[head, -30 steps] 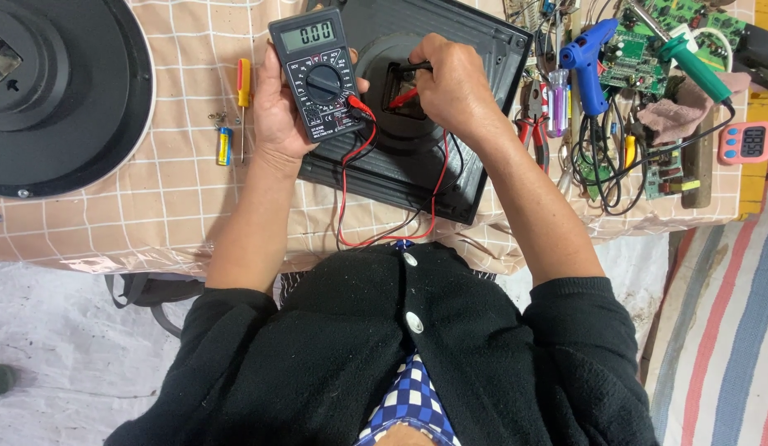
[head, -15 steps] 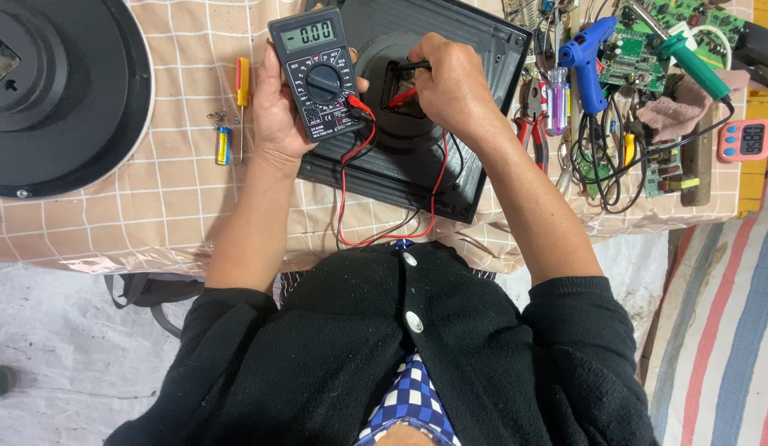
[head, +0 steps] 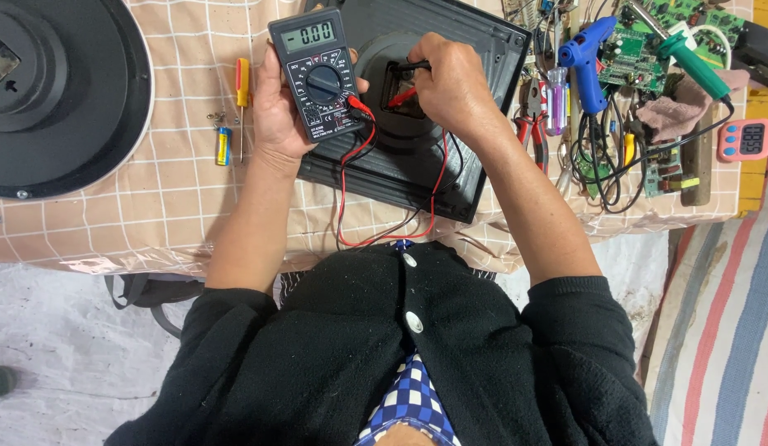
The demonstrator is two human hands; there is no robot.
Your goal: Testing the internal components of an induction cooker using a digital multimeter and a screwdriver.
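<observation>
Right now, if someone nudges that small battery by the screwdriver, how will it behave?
The battery is a small cylinder lying on its side, so it would likely roll. It probably weighs little. The checked cloth beneath may slow it, and the yellow screwdriver beside it could stop it.

Matt black plastic multimeter and ribbed plastic panel lie on smooth checked tablecloth.

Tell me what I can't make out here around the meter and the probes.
Head view only:
- Probe tips: hidden under the right hand inside the black housing.
- Left hand: fingers hidden behind the multimeter.
- Dial setting: markings too small.
- Round black disc: cut off by the left and top edges.
- Circuit boards: parts too small, tangled in wires.
</observation>
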